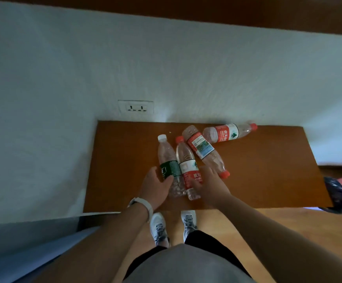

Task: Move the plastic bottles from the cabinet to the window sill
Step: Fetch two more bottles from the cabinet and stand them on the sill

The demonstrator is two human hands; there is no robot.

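Several empty plastic bottles lie on the brown cabinet top (pixel 257 170). A green-labelled bottle with a white cap (pixel 167 160) lies on the left, and my left hand (pixel 156 186) curls around its lower half. Beside it lies a red-labelled bottle with a red cap (pixel 186 162); my right hand (pixel 211 186) rests on its lower part, fingers spread over it. A third bottle (pixel 203 152) lies slanted to the right, red cap toward me. A fourth bottle (pixel 229 132) lies near the wall at the back.
A white wall with a double socket (pixel 136 107) stands behind the cabinet. A dark bag (pixel 337 195) and something pink sit at the cabinet's right end. My shoes (pixel 160 227) stand on the wooden floor in front of the cabinet. No window sill is in view.
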